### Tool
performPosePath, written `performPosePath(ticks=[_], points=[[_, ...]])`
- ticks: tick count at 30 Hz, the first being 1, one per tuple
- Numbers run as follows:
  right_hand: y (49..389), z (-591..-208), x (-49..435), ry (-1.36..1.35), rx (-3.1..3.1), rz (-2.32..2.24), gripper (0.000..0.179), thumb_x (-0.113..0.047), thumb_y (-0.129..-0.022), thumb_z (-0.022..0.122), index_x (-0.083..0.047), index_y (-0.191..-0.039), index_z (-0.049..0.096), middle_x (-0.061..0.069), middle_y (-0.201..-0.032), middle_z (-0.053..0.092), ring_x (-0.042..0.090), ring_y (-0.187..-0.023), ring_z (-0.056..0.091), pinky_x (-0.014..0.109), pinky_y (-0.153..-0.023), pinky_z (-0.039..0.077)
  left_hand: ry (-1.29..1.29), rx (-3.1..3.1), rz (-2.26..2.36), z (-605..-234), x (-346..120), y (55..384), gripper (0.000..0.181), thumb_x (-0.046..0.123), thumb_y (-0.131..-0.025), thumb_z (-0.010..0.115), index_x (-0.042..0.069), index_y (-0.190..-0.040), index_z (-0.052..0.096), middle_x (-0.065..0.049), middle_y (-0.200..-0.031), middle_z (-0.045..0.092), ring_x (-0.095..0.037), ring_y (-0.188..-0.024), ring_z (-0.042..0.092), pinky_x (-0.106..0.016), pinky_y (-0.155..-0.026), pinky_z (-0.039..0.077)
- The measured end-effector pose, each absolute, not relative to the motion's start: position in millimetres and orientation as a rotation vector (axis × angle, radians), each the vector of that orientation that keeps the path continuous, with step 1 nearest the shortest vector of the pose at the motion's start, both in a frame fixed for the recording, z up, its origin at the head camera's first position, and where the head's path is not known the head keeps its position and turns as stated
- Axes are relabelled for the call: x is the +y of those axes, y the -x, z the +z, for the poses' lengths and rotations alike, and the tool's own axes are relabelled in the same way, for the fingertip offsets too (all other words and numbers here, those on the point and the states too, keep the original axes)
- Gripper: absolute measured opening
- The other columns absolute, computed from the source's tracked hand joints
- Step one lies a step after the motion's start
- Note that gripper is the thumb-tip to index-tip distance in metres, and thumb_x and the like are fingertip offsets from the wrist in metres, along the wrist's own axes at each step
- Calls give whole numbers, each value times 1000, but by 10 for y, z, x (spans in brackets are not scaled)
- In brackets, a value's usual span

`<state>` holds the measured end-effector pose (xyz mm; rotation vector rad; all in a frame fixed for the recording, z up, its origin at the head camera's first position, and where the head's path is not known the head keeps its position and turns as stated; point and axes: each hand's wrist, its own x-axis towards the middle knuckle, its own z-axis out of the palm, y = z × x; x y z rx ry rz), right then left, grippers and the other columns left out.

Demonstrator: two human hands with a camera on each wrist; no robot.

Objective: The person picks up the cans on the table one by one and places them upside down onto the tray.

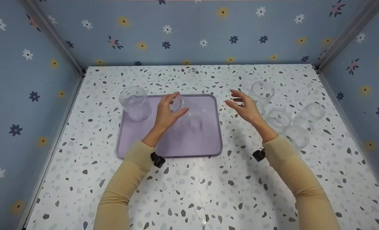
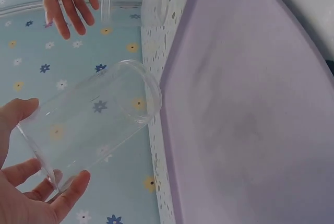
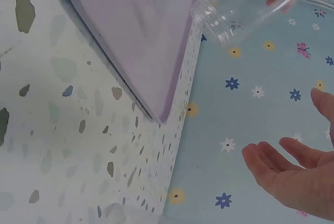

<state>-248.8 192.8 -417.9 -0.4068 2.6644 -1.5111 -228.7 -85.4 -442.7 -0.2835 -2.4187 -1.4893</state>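
My left hand (image 1: 166,115) grips a clear see-through cup (image 2: 94,112) by one end, thumb on one side and fingers on the other. The cup is tilted above the lilac tray (image 1: 176,145), its other end pointing right in the left wrist view. On the tray's back left corner stands another clear cup (image 1: 135,105). To the right of the tray, my right hand (image 1: 246,108) hovers with its fingers relaxed and apart, holding nothing. Just beyond it is a clear cup (image 1: 263,91), partly behind the hand.
More clear cups stand or lie close together at the right: one (image 1: 278,118) by the right wrist, one (image 1: 297,136) nearer me and one (image 1: 310,114) farther right. Flowered blue walls (image 1: 189,32) enclose the speckled white tabletop (image 1: 189,185) at the back and sides.
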Motion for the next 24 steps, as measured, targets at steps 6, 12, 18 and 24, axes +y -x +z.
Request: performPosePath(ticks=[6,12,18,24], points=[[2587,-4138,2007,426,2758,-1425,53,-26,-85,59,-1,-129,43,20,-127,44,33,-111,45,41,-91,38,219,-2571,-1393,-4433,-909,2397,62,25,-73,73,-1,-124,49,-20,-114,49,-28,-100,47,-38,-85,39],[2681,-4107,2089,409,2835,-1378,54,-26,-85,60,1,-128,43,20,-126,44,32,-113,43,41,-91,37,140,-2729,-1250,-4429,-967,2507,64,27,-73,72,3,-127,48,-15,-116,46,-27,-107,44,-37,-88,38],[2744,-4110,2167,437,2967,-1284,53,-23,-85,60,3,-127,43,22,-126,43,34,-113,41,43,-90,37,103,-2840,-1111,-4399,-1008,2591,65,27,-73,72,5,-129,46,-14,-117,44,-25,-107,43,-38,-86,40],[2814,-4080,2243,458,3073,-1189,53,-21,-84,61,5,-126,43,23,-124,44,35,-112,42,44,-91,35,94,-2917,-995,-4366,-1009,2687,66,28,-74,70,6,-131,44,-15,-119,43,-27,-108,42,-39,-84,41]])
